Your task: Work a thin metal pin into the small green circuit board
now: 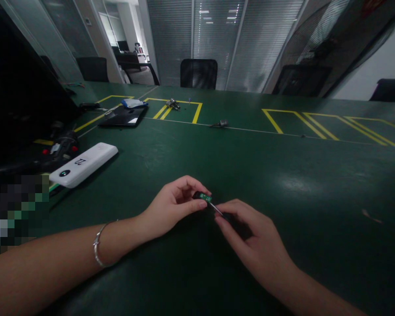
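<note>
My left hand (174, 206) rests on the green table (283, 175) and pinches a small black part with a green circuit board (203, 196) between thumb and fingers. A silver bracelet circles that wrist. My right hand (250, 237) lies just to the right, fingers closed round a thin screwdriver (217, 210) whose metal tip touches the green board. The tool's dark handle is mostly hidden under my fingers.
A white power bank (84, 164) lies at the left, beside dark tools and cables. Farther back sit a black tablet (121, 117), a blue-white item (134, 103), small metal parts (173, 104) and another metal piece (221, 124). Yellow tape outlines mark the table. Black chairs stand behind.
</note>
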A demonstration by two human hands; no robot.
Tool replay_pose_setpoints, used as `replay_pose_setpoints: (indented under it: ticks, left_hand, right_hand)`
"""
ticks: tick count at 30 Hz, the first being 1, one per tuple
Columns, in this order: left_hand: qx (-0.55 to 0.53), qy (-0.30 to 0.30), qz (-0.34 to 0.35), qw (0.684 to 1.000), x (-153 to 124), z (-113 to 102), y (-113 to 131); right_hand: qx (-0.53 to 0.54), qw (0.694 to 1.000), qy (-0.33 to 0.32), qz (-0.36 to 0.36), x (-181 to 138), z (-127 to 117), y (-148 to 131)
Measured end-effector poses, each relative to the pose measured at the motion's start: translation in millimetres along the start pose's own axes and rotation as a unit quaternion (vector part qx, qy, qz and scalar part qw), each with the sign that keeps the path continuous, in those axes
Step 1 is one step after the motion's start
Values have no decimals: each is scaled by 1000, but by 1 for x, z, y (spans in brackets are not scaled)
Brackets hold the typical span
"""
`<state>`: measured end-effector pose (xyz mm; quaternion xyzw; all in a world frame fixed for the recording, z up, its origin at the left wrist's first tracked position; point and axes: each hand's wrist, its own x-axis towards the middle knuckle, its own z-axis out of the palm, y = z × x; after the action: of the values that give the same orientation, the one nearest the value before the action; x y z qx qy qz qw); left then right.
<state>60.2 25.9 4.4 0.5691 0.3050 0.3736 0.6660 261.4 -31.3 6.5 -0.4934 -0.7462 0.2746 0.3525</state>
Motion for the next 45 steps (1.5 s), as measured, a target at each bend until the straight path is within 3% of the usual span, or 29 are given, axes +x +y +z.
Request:
replay_pose_setpoints:
  ticks: [18, 28, 45]
  left_hand:
    - [-40, 4, -40, 998, 1, 0, -3]
    - [-1, -73, -39, 997, -1, -1, 5]
    - [-40, -75, -43, 995, 0, -1, -1]
  right_hand:
    - [43, 997, -1, -57, -2, -1, -3]
    - [44, 997, -7, -66, 0, -1, -3]
    - [81, 994, -12, -78, 0, -2, -5]
